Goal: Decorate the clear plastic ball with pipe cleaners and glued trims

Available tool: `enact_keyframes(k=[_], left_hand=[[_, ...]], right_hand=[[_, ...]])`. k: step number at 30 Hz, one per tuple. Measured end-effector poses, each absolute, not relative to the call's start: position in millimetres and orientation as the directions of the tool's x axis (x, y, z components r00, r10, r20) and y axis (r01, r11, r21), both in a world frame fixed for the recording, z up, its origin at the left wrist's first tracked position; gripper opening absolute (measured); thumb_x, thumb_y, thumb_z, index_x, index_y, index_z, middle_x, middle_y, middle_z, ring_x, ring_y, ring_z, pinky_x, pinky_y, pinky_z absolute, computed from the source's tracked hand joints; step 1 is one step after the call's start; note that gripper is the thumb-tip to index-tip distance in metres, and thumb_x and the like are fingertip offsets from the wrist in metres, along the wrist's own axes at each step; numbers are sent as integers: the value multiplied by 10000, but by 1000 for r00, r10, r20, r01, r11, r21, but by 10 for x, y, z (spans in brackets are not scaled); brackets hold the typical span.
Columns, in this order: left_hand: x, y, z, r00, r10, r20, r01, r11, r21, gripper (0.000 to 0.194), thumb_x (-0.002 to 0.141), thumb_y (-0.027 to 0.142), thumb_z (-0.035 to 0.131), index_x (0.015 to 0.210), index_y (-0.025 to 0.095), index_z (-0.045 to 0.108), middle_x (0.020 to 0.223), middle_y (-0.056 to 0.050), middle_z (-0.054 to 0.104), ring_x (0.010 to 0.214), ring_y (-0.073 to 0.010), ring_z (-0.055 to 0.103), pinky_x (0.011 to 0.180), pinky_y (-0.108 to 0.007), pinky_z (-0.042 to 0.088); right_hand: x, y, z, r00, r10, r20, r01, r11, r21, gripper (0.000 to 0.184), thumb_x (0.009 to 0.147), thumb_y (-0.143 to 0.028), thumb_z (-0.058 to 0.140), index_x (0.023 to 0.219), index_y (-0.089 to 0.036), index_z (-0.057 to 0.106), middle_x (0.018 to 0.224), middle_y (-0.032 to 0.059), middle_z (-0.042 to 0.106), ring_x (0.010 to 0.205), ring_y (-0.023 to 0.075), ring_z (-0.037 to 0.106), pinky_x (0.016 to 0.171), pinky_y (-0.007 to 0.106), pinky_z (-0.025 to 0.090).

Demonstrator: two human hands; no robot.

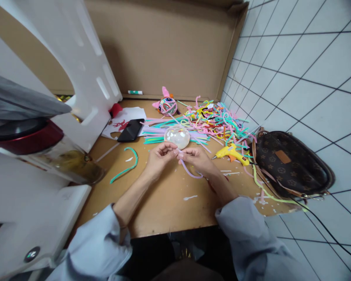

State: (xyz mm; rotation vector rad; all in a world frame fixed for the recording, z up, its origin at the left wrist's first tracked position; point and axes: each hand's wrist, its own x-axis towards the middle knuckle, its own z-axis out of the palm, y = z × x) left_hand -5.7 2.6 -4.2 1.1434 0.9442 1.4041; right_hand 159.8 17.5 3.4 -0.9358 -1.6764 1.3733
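Note:
Both hands meet in the middle of the table, pinching a lilac pipe cleaner [190, 173] whose free end curves down to the right. My left hand [163, 155] grips it between thumb and fingers. Close beside it, my right hand [195, 159] is also closed on the pipe cleaner. Just beyond the fingertips sits a clear, shiny ball [177, 136]; whether the fingers touch it I cannot tell. Behind the ball lie straight lilac and green pipe cleaners [155, 134]. A decorated ball with big eyes and pink ears [167, 105] stands farther back.
A tangled heap of coloured pipe cleaners [216, 121] lies back right, near a yellow glue gun [232, 153] and a brown handbag [292, 162]. On the left are a black phone [131, 130], a bent green pipe cleaner [131, 168] and a red-lidded jar [55, 156]. A cardboard panel [169, 47] stands behind.

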Motion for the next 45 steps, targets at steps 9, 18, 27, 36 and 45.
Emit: enact_keyframes(k=[9,18,27,36,45], left_hand=[[-117,3,-2,115,985,130,107,-143,984,356,674,496,757,745,152,700,697,-29,684,607,-125,547,567,-236,403],[-206,19,67,310,941,135,256,-219,942,308,713,437,674,767,135,692,671,-18,656,579,-111,501,563,-235,367],[-284,35,31,398,886,237,439,-411,799,287,814,389,578,752,143,713,590,18,554,554,-103,423,551,-235,338],[-535,188,65,320,894,313,432,-432,792,304,813,431,574,778,158,702,654,-1,595,588,-125,456,552,-238,350],[-771,388,-104,127,941,314,425,-338,840,363,778,512,626,779,156,694,679,-11,618,604,-137,494,576,-251,364]], right_hand=[[1692,178,78,-485,872,74,262,225,-938,376,749,-501,643,631,-144,663,601,11,630,586,119,520,571,229,377],[1730,159,134,-534,844,53,336,270,-902,344,804,-418,607,609,-139,659,572,0,617,528,93,484,538,220,338],[1738,172,100,-530,848,-13,429,254,-867,311,803,-377,596,625,-131,665,538,-6,576,541,100,474,505,211,302],[1924,269,160,-483,874,52,380,263,-887,346,739,-479,648,657,-143,633,554,-32,517,535,92,430,521,229,294],[2021,375,160,-249,951,185,175,232,-957,330,687,-468,722,840,-176,713,727,15,682,640,147,612,648,283,506]])
